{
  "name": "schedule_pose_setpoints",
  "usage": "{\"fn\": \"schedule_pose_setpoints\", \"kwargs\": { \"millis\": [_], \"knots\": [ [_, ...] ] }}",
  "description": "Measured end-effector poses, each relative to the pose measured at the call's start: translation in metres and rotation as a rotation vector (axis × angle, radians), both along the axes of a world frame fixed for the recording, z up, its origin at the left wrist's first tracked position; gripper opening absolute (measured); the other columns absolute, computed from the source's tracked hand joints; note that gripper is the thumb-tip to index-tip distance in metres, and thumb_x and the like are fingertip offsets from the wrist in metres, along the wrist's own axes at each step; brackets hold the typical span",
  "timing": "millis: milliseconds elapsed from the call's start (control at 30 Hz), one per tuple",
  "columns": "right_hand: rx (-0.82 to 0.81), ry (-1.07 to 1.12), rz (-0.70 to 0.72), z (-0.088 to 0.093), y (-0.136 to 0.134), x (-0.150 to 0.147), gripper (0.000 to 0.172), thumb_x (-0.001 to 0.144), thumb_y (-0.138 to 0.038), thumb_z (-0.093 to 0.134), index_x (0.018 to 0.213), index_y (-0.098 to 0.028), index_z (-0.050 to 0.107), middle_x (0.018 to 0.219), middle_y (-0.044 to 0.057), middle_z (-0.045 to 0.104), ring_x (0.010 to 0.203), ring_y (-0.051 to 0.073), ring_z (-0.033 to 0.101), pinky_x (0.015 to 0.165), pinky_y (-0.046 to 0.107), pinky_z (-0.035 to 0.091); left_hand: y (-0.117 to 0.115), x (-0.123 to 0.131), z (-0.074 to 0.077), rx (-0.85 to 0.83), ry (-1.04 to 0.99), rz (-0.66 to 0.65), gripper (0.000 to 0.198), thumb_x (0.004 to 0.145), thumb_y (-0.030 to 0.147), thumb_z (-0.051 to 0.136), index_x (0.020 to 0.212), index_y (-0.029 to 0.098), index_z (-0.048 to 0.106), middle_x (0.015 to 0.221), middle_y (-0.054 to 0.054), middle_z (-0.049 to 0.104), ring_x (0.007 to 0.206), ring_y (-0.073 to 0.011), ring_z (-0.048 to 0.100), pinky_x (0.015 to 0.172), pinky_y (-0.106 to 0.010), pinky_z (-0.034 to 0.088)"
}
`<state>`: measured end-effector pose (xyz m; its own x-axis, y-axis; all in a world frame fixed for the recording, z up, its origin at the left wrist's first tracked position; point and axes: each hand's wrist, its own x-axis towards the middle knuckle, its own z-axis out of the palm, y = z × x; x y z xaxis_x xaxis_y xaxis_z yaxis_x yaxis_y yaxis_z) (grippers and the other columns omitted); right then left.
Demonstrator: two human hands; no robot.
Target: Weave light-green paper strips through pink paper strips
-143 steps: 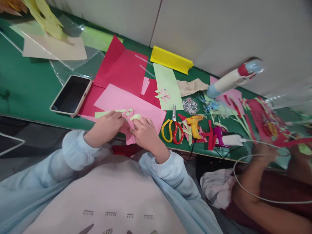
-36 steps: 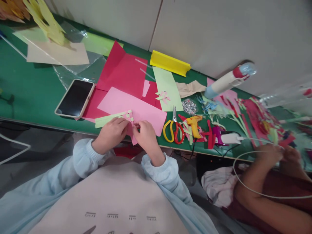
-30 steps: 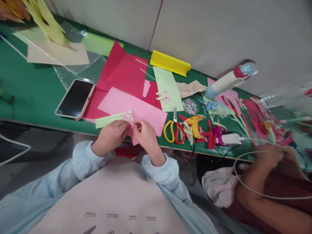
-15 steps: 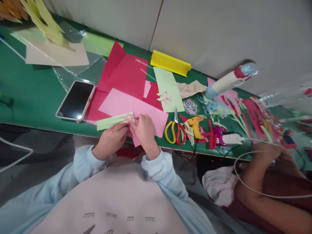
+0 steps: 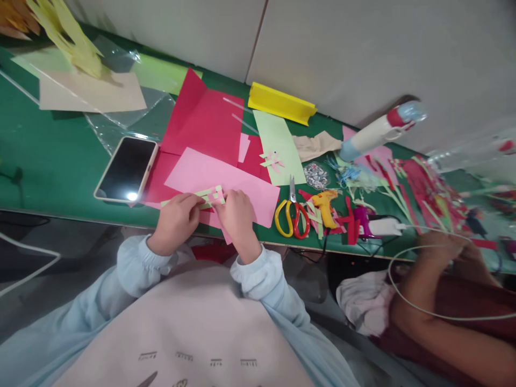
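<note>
Light green and pink paper strips (image 5: 213, 194), woven into a small check at one end, lie between my two hands near the table's front edge. My left hand (image 5: 177, 219) is closed over the green strips' left part. The fingers of my right hand (image 5: 238, 216) pinch the woven end. Beneath them is a pink paper sheet (image 5: 226, 172) on top of red paper (image 5: 213, 121). A woven pink-and-green paper fish (image 5: 274, 160) rests on a pale green sheet (image 5: 287, 137). Scissors with yellow and red handles (image 5: 292, 212) lie right of my right hand.
A phone (image 5: 128, 167) lies at the left. Rightward are a yellow glue gun (image 5: 325, 207), a bag of small beads or eyes (image 5: 316, 176), a bottle (image 5: 382, 129) and paper scraps. A yellow folded strip (image 5: 282, 103) is by the wall. A co-worker's arm (image 5: 419, 285) is at the right.
My left hand has shifted left along the green strips and now covers most of their length. My right hand stays at the woven end.
</note>
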<state>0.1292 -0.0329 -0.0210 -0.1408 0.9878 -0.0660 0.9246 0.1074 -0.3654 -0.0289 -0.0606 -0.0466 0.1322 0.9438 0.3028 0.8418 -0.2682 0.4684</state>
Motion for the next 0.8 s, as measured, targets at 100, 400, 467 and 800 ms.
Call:
{"fn": "schedule_pose_setpoints", "kwargs": {
  "millis": [100,400,467,800],
  "knots": [
    [0.048,-0.004,-0.011,0.001,-0.003,-0.003,0.016,0.092,-0.027,0.066,0.099,-0.012,0.065,0.101,0.017,0.068,0.100,0.030,0.063,0.084,0.039,0.049,0.001,0.000,0.000,-0.020,-0.026,-0.001,0.027,0.083,0.014,0.045,0.093,0.018,0.069,0.095,-0.008,0.076,0.088,-0.0223,0.070,0.078,-0.032,0.055],
    [0.088,0.158,-0.075,-0.013,-0.004,-0.003,0.020,0.089,-0.020,0.063,0.107,-0.018,0.053,0.102,0.010,0.071,0.097,0.026,0.069,0.079,0.036,0.052,-0.001,0.001,0.003,-0.046,-0.005,-0.016,0.026,0.084,0.017,0.045,0.094,0.018,0.070,0.097,-0.010,0.075,0.090,-0.0257,0.070,0.077,-0.036,0.055],
    [0.067,0.235,-0.090,-0.014,-0.003,0.000,0.030,0.087,-0.019,0.064,0.114,-0.019,0.049,0.105,0.009,0.072,0.097,0.026,0.071,0.078,0.036,0.053,-0.002,0.003,0.005,-0.042,-0.033,-0.025,0.027,0.085,0.018,0.044,0.093,0.018,0.070,0.098,-0.010,0.075,0.091,-0.0262,0.070,0.077,-0.037,0.055],
    [-0.059,0.815,-0.009,-0.007,-0.010,0.013,0.017,0.098,-0.028,0.046,0.114,-0.023,0.045,0.109,0.008,0.074,0.098,0.017,0.074,0.088,0.033,0.056,0.002,0.021,0.015,-0.340,-0.504,0.080,0.034,0.090,0.040,0.050,0.112,0.018,0.062,0.098,-0.009,0.075,0.085,-0.0234,0.071,0.079,-0.037,0.056]
  ]
}}
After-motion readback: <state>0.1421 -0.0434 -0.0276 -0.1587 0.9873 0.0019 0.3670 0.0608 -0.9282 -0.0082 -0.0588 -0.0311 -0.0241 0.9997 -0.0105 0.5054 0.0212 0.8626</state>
